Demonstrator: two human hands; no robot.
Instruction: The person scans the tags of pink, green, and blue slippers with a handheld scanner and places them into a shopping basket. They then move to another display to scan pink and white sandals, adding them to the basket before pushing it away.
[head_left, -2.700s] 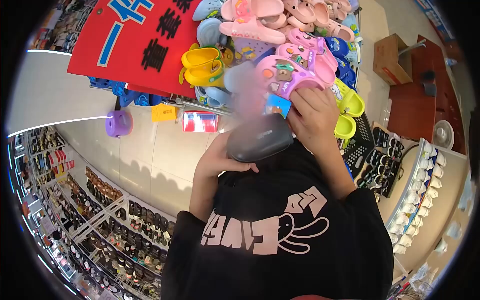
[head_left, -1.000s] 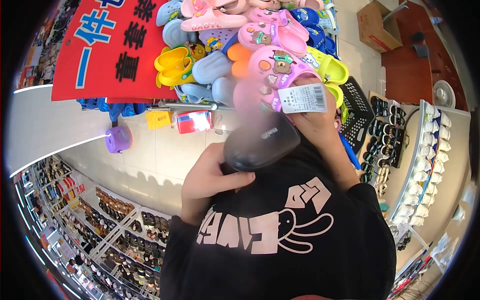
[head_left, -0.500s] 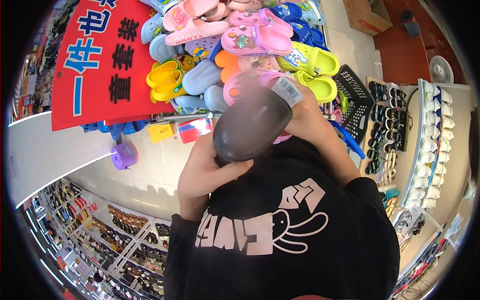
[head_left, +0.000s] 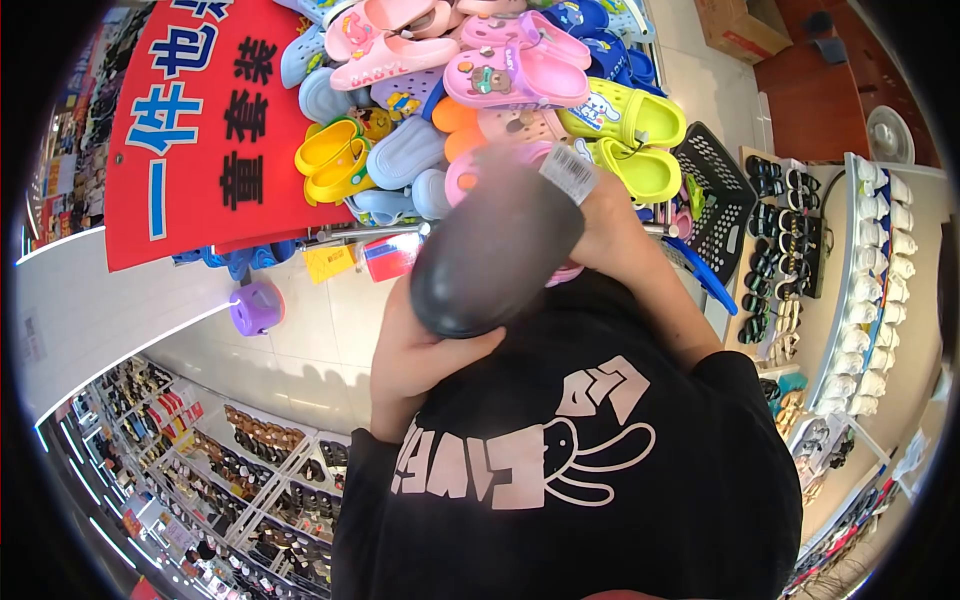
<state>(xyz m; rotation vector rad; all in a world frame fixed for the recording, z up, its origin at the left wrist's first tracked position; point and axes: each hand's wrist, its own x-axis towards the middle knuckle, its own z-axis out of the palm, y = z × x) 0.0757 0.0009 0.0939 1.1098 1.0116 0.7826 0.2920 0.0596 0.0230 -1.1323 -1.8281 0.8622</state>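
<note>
A smooth black shoe [head_left: 490, 250] with a rounded toe is held up before my chest, toe tilted down to the left. My left hand [head_left: 415, 355] is wrapped round the toe end from below, thumb along its lower edge. At the upper right end, my right hand [head_left: 610, 220] grips the shoe, its fingers largely hidden behind it. A white barcode label [head_left: 568, 175] sticks out by that end. Just beyond the shoe lies a pile of clogs: a pink pair [head_left: 515, 75], lime green ones [head_left: 640, 170] and a yellow pair [head_left: 335, 165].
A red sign [head_left: 190, 130] hangs at the pile's left. A black basket [head_left: 715, 190] stands to the right, near sandals [head_left: 765, 250] on a board and white shoes [head_left: 865, 290] on a rack. A purple stool [head_left: 257, 308] and shelves of shoes [head_left: 260, 435] lie at left.
The shoe has tipped slightly, its toe shifting a little down and left. My left hand has moved slightly with it. Both hands keep their hold, and the view has shifted slightly.
</note>
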